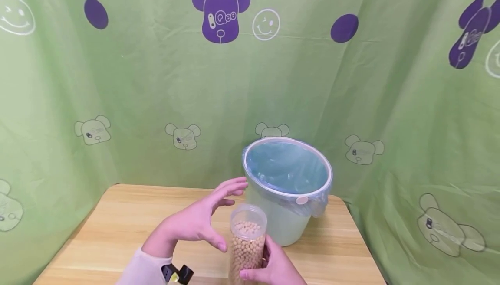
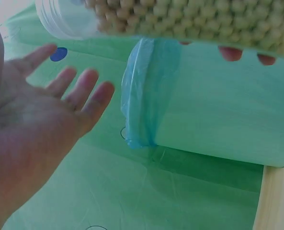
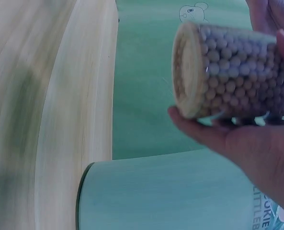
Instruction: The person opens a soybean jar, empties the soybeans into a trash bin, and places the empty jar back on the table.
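Note:
A clear plastic jar [image 1: 247, 250] of round, pale beige beans [image 3: 237, 72] stands near the table's front, its mouth facing up with no lid on it. My right hand [image 1: 275, 265] grips the jar low on its right side, thumb across the front; in the right wrist view its fingers run under and behind the wall. In that view the jar's base shows apart from the tabletop. My left hand [image 1: 195, 220] hovers left of the jar's mouth, fingers and thumb spread in a wide curve around nothing. The left wrist view shows its palm [image 2: 31, 120] apart from the jar.
Right behind the jar stands a pale green bin [image 1: 279, 222] lined with a thin blue plastic bag [image 1: 289, 168], held by a white rim ring [image 1: 330, 176]. The wooden table [image 1: 129, 220] ends at a green printed curtain [image 1: 156, 81] that hangs at the back and sides.

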`<move>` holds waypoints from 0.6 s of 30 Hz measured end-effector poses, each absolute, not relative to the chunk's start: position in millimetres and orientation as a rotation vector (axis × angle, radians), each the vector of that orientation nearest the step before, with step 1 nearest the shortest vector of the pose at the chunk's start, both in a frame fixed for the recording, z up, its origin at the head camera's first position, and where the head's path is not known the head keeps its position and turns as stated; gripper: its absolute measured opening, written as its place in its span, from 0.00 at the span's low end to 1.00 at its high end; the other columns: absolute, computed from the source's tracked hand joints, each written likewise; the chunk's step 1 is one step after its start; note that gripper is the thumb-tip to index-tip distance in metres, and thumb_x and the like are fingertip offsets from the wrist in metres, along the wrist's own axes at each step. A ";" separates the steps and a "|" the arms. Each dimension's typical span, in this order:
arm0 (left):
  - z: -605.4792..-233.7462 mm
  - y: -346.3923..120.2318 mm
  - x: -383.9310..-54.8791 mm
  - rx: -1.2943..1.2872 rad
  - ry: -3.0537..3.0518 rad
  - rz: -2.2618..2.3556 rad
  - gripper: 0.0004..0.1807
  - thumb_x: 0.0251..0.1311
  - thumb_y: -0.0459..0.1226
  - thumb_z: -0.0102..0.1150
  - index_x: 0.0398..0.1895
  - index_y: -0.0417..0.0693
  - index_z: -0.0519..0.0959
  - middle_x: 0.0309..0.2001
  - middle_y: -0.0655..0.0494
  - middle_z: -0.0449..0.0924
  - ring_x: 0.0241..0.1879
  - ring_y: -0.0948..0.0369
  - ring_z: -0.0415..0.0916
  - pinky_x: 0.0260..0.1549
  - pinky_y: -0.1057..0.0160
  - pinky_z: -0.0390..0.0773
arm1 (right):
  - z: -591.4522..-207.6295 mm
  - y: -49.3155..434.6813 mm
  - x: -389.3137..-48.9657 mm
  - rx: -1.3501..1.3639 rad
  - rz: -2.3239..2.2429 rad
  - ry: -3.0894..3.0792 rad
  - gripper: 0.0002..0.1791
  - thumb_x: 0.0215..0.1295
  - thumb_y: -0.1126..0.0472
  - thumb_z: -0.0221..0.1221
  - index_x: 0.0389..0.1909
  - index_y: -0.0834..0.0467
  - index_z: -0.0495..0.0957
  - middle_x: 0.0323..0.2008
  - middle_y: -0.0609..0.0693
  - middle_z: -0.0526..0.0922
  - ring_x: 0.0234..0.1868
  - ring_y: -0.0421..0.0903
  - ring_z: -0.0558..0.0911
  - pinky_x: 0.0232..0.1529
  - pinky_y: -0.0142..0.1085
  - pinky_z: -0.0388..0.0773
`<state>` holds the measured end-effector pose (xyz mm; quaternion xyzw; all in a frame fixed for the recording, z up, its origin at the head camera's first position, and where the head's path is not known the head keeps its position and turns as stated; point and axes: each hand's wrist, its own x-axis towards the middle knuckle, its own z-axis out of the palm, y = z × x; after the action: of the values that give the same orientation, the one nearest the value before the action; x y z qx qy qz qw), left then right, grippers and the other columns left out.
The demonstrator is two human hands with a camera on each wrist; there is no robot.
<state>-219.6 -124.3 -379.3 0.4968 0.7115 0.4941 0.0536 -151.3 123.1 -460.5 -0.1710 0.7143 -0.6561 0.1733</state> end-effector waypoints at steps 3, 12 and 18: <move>-376.0 -125.7 -221.1 1.605 2.106 1.436 0.63 0.44 0.68 0.70 0.80 0.52 0.52 0.81 0.56 0.51 0.77 0.55 0.57 0.76 0.53 0.64 | -459.1 125.9 -149.2 -0.545 -1.838 1.907 0.50 0.57 0.62 0.72 0.74 0.64 0.53 0.66 0.64 0.72 0.64 0.54 0.78 0.62 0.42 0.81; -361.7 -119.0 -207.3 1.723 1.987 1.137 0.65 0.33 0.40 0.83 0.78 0.57 0.55 0.74 0.59 0.64 0.67 0.63 0.67 0.66 0.64 0.73 | -464.3 132.7 -144.9 -0.725 -1.771 1.518 0.38 0.65 0.65 0.63 0.73 0.61 0.57 0.67 0.57 0.74 0.66 0.49 0.77 0.68 0.38 0.77; -353.1 -107.8 -188.0 1.848 1.961 0.970 0.55 0.42 0.42 0.80 0.75 0.58 0.58 0.70 0.58 0.63 0.67 0.66 0.64 0.69 0.67 0.70 | -467.1 138.4 -140.7 -0.889 -1.677 1.518 0.27 0.71 0.65 0.57 0.68 0.64 0.63 0.60 0.53 0.80 0.60 0.40 0.81 0.65 0.34 0.78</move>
<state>-188.0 -107.8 -353.1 0.6390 0.6783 0.3354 0.1384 -140.7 138.4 -467.1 -0.3429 0.5856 -0.6469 0.3480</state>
